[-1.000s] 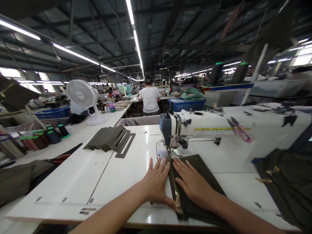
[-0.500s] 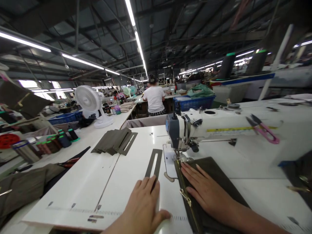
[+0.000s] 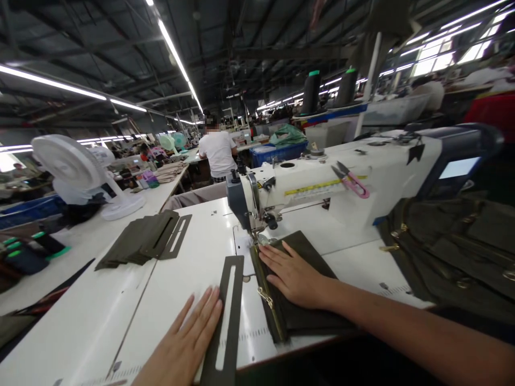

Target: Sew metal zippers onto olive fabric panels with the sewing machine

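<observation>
My left hand [image 3: 187,338] lies flat on the white table, fingers stretched out, its fingertips at the left edge of a dark slotted strip [image 3: 238,300]. Under my spread right hand [image 3: 295,273] is a dark olive fabric piece [image 3: 317,254], pressed flat beside the sewing machine's needle area. A brass-coloured zipper [image 3: 266,298] with a metal pull runs along the fabric's left edge and reaches the presser foot of the sewing machine [image 3: 241,198]. Farther left lies a fanned stack of dark slotted pieces [image 3: 140,238].
Pink-handled scissors [image 3: 354,182] rest on the machine arm. Dark bags with zippers [image 3: 462,246] sit at the right. A white fan [image 3: 72,166] and thread spools [image 3: 44,246] stand at the left. Ahead, a person in white [image 3: 218,150] faces away.
The view has turned right. My left hand has moved off the top of the slotted strip to its left side, and the strip lies nearer the table's front edge. My right hand stays on the fabric.
</observation>
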{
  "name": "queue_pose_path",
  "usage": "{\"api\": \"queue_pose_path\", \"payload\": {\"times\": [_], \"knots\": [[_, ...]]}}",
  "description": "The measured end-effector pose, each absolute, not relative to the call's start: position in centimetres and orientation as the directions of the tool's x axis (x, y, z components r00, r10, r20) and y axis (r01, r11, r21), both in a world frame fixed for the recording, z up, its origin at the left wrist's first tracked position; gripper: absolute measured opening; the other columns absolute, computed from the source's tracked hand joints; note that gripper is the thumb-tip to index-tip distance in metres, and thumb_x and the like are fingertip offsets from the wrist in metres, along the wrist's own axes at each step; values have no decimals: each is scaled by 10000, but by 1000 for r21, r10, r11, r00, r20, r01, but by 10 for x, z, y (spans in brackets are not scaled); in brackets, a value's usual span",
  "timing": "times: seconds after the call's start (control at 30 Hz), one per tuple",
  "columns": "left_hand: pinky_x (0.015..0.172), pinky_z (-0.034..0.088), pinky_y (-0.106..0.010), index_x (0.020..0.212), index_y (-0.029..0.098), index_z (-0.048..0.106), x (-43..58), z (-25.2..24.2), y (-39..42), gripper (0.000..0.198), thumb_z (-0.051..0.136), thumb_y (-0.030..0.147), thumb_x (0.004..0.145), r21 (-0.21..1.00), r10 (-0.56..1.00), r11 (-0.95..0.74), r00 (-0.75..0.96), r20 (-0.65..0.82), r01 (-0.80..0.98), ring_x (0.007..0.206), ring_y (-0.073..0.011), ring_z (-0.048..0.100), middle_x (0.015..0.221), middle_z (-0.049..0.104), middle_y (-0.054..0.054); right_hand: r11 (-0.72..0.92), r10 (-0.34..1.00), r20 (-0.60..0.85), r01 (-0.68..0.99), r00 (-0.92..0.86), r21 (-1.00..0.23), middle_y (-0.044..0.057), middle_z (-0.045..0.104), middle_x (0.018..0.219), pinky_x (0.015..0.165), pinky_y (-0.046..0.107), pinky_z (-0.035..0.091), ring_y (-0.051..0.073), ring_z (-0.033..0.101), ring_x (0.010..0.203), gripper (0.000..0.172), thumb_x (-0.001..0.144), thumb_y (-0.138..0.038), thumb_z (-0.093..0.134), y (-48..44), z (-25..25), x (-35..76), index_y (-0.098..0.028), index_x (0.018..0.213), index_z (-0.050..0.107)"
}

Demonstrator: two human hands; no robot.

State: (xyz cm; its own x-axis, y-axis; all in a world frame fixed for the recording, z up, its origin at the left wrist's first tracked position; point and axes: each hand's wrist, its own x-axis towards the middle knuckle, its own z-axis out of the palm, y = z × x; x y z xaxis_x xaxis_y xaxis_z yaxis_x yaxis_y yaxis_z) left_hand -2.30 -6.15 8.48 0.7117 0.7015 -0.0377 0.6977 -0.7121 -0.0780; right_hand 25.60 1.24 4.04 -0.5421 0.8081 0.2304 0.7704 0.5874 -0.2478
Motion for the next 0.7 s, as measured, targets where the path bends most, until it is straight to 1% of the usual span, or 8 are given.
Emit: {"api": "queue_pose_path", "payload": {"times": [0.07, 0.13, 0.23, 0.33, 0.47, 0.53, 0.6, 0.7], "knots": [[1056, 219, -512, 1398, 248, -63, -21, 93, -57, 977, 529, 185, 622, -25, 667, -745, 742, -67, 667, 1308, -311, 211, 1454, 144, -56, 602, 798, 217, 757, -562, -252, 95, 256, 1424, 1068, 500, 105, 210, 211, 1315, 489, 899, -304, 325, 14, 40, 258, -97, 1342, 328], [1065, 209, -511, 1404, 254, -46, -22, 96, -54, 968, 541, 214, 635, 15, 641, -764, 762, -86, 645, 1306, -300, 227, 1456, 158, -51, 608, 793, 223, 752, -566, -253, 91, 274, 1419, 1071, 481, 122, 201, 226, 1311, 481, 899, -304, 334, 14, 42, 260, -103, 1336, 340], [1078, 197, -502, 1402, 274, 143, -24, 90, -53, 760, 509, 268, 736, 22, 659, -750, 750, -61, 661, 1299, -280, 261, 1442, 240, -43, 596, 797, 280, 770, -535, -227, 109, 319, 1400, 1074, 466, 134, 203, 242, 1305, 455, 904, -289, 332, 6, 44, 259, -89, 1309, 388], [1079, 220, -487, 1327, 243, 344, -22, 80, -52, 530, 460, 309, 814, 22, 697, -717, 717, 19, 697, 1304, -274, 254, 1429, 283, -64, 561, 812, 329, 802, -483, -207, 136, 328, 1389, 1073, 481, 138, 225, 231, 1308, 475, 914, -333, 321, -9, 43, 254, -66, 1300, 398], [1060, 253, -505, 1241, 165, 446, -9, 77, -38, 484, 487, 385, 812, 74, 699, -715, 712, 61, 695, 1276, -310, 294, 1396, 326, -129, 554, 822, 289, 806, -490, -210, 158, 307, 1391, 1058, 498, 190, 254, 240, 1302, 591, 900, -456, 323, -24, 38, 250, -45, 1324, 353], [1017, 331, -489, 1227, 139, 465, 0, 80, -27, 434, 456, 313, 830, 92, 730, -683, 678, 81, 724, 1196, -299, 403, 1303, 433, -153, 564, 816, 296, 798, -497, -214, 141, 331, 1384, 1052, 486, 215, 244, 269, 1292, 542, 908, -417, 319, -24, 38, 252, -66, 1316, 374], [939, 422, -456, 1202, 157, 505, 8, 84, -16, 377, 390, 200, 845, 100, 764, -645, 638, 97, 758, 1082, -266, 499, 1170, 528, -137, 561, 816, 317, 795, -484, -232, 120, 417, 1340, 1029, 453, 275, 221, 353, 1251, 440, 916, -315, 309, -19, 40, 254, -95, 1271, 446], [914, 443, -447, 1149, 220, 564, 14, 82, 0, 381, 360, 123, 843, 113, 784, -620, 606, 137, 776, 1099, -248, 494, 1162, 545, -93, 553, 815, 352, 799, -460, -237, 116, 495, 1278, 991, 422, 334, 213, 433, 1188, 384, 892, -217, 328, -7, 40, 255, -104, 1208, 517]]}}
